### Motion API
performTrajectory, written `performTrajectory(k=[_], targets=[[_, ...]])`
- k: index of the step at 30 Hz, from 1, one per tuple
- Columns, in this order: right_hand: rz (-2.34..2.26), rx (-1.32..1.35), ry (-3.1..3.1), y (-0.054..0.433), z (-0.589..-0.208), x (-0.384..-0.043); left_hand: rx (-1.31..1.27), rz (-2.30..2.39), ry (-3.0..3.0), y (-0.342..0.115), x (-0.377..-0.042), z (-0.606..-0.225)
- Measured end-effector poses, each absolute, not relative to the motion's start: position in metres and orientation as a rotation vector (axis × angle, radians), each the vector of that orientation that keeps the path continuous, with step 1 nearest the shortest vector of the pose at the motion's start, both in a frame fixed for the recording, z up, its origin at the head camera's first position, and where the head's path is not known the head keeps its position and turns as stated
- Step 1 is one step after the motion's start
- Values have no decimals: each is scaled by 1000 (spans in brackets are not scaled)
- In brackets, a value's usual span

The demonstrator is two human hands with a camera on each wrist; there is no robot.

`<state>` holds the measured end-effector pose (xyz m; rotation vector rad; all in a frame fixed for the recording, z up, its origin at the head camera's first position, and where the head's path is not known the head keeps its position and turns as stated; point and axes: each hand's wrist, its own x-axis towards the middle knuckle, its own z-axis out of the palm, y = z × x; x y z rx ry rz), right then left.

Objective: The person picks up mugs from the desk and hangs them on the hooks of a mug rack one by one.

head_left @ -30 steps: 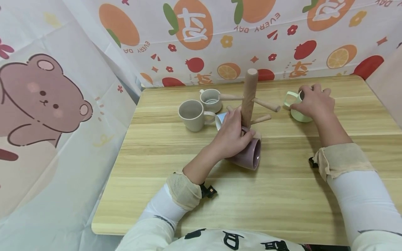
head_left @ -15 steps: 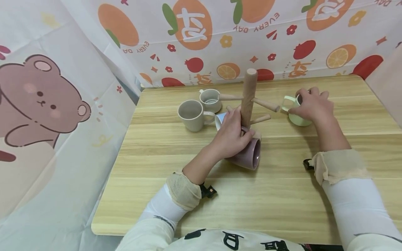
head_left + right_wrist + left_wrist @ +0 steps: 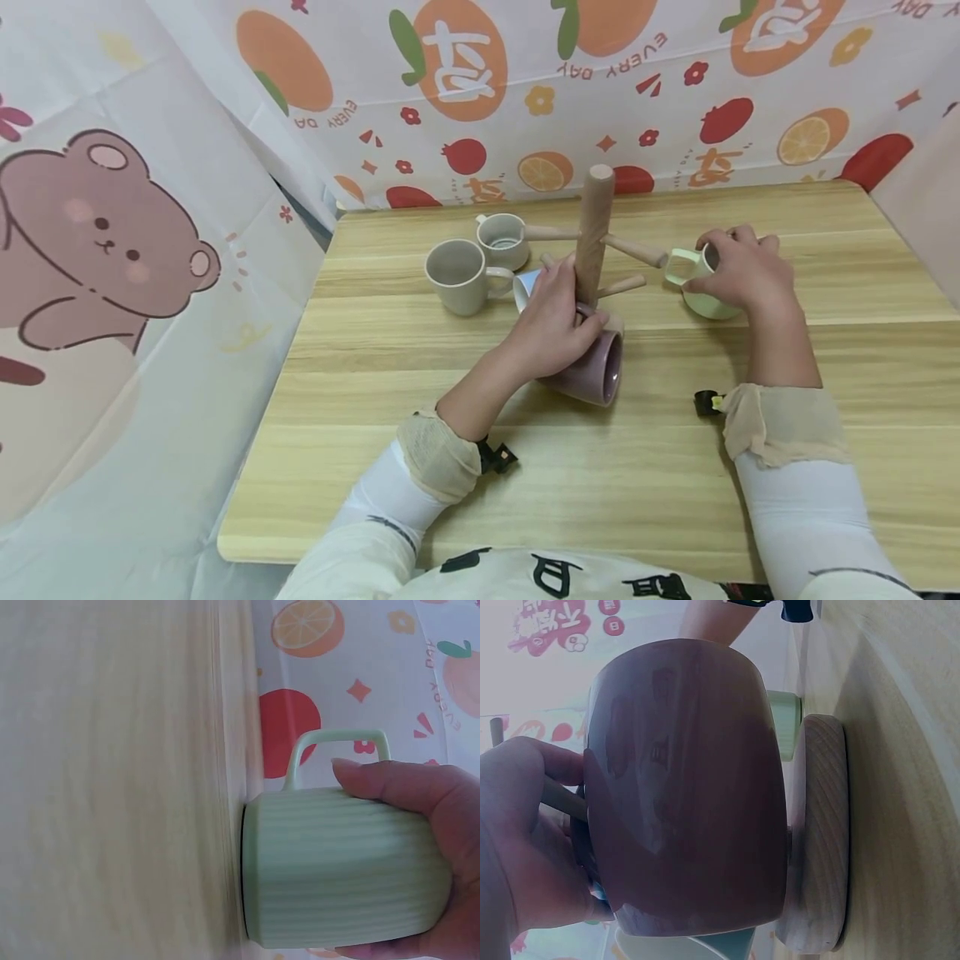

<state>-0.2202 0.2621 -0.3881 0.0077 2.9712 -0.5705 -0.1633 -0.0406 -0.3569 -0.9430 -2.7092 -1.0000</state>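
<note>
My right hand (image 3: 750,271) grips a pale green ribbed mug (image 3: 708,302) from above, round its rim. The mug is upright, its base at the tabletop and its handle pointing left toward the wooden mug tree (image 3: 596,212). My left hand (image 3: 551,325) holds the tree's post low down, among its pegs. Below that hand a purple mug (image 3: 592,371) hangs sideways, mouth facing right and toward me; in the left wrist view its body (image 3: 686,787) hides much of the post. A blue and white mug (image 3: 525,287) is partly hidden behind my left hand.
Left of the tree stand a beige mug (image 3: 459,283) and, behind it, a smaller pale cup (image 3: 504,242). Bare wooden pegs (image 3: 637,250) stick out on the tree's right side. The table (image 3: 360,367) ends at a printed cloth backdrop (image 3: 660,100).
My right hand has slid the green mug left and a little toward me, closer to the mug tree. The left hand and the other mugs have stayed in place.
</note>
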Motion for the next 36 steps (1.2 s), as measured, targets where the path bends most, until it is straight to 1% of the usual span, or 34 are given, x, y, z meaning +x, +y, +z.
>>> performTrajectory(k=[5, 9, 17, 29, 36], targets=[[-607, 1, 2966, 267, -387, -219, -936, -1009, -2724, -41, -163, -355], [-699, 17, 2951, 280, -388, -220, -930, -1001, -2735, -41, -163, -356], [-1136, -65, 2790, 301, -386, -217, -930, -1028, -2724, -41, -164, -357], [-1251, -282, 2696, 282, -360, -201, -936, -1034, -2721, -41, -164, -357], [-1294, -410, 2603, 274, -354, -194, -925, -1043, -2715, -41, -165, -358]])
